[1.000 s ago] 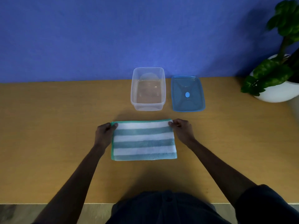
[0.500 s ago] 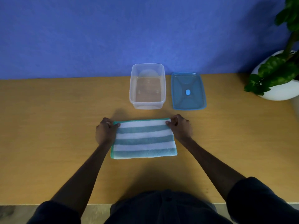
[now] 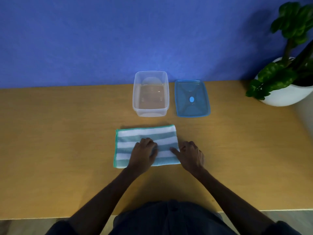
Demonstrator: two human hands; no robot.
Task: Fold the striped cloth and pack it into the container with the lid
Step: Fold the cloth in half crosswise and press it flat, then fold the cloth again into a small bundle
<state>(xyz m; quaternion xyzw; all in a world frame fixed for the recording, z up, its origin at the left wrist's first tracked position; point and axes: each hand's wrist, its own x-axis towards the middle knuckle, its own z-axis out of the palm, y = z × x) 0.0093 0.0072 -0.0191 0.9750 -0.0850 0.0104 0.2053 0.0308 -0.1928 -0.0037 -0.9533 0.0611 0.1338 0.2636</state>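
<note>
The striped cloth [image 3: 133,134], teal and white, lies folded into a flat rectangle on the wooden table [image 3: 59,141]. My left hand [image 3: 144,154] rests palm down on its middle, fingers slightly curled, pressing it. My right hand [image 3: 191,155] is at the cloth's right edge, thumb on top of the fabric and fingers curled at the edge, pinching it. Behind the cloth stands the clear plastic container [image 3: 151,111], open and with nothing in it. Its blue lid [image 3: 198,92] lies flat just to the container's right.
A white pot with a green plant [image 3: 288,96] stands at the table's back right corner. A blue wall runs behind the table. The table's near edge is close to my body, and its right edge ends near the pot.
Both hands left the cloth's far corners. The left hand moved right onto the cloth's middle; the right hand slid down to its right edge. The cloth stayed in place.
</note>
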